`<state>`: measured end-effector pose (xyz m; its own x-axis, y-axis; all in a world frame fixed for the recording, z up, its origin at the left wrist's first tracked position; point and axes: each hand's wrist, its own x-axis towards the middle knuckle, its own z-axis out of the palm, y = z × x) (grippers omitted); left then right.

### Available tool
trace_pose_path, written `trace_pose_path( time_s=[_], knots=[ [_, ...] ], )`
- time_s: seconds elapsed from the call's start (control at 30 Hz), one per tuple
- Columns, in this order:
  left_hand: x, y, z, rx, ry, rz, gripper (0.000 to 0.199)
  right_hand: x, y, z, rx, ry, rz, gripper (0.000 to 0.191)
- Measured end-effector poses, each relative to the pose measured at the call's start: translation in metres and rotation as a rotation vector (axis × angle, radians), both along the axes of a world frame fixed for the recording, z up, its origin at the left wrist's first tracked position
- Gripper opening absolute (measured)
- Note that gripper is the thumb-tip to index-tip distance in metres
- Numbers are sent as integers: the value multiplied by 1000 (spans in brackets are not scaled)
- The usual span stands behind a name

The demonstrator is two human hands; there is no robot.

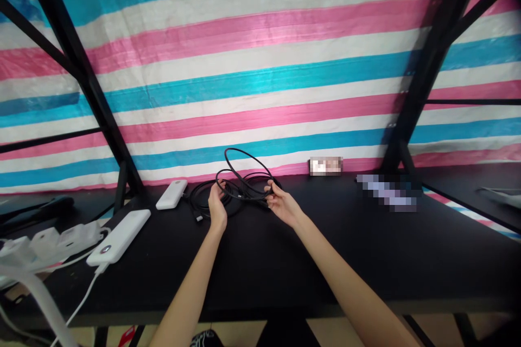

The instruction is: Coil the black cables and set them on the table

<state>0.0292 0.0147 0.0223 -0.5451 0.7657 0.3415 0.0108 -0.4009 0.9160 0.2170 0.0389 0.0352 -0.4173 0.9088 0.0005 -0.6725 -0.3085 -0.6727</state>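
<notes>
Cable (251, 193) in black is held in loose loops over the black table (345, 260). The hands are kept apart: one side is pinched by the left hand (218, 207), the other is gripped by the fingers of the right hand (284, 206). Beside the left hand, a coiled cord (198, 199) is laid down. Farther left, two white power banks (171, 194) (120, 237) are seen, the nearer plugged into a white wire (83, 303). Behind, a striped sheet (260, 81) is hung.

Soft glare brightens the striped sheet (260, 84); right corners are dark, two patches pixelated
</notes>
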Motion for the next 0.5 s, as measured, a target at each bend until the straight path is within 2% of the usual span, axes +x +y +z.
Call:
trace_pose_path(
  time_s=[0.1, 0.17, 0.37, 0.5],
  knots=[
    [-2, -1, -4, -5, 262, 237, 33, 2, 0, 2, -21, 78, 34, 5],
    [-4, -1, -7, -50, 380, 310, 35, 2, 1, 2, -29, 122, 47, 5],
    [-6, 3, -13, -105, 526, 269, 36, 3, 1, 1, -1, 153, 86, 6],
    [-5, 6, -17, -141, 526, 149, 36, 8, 1, 4, 31, 177, 124, 8]
  ],
)
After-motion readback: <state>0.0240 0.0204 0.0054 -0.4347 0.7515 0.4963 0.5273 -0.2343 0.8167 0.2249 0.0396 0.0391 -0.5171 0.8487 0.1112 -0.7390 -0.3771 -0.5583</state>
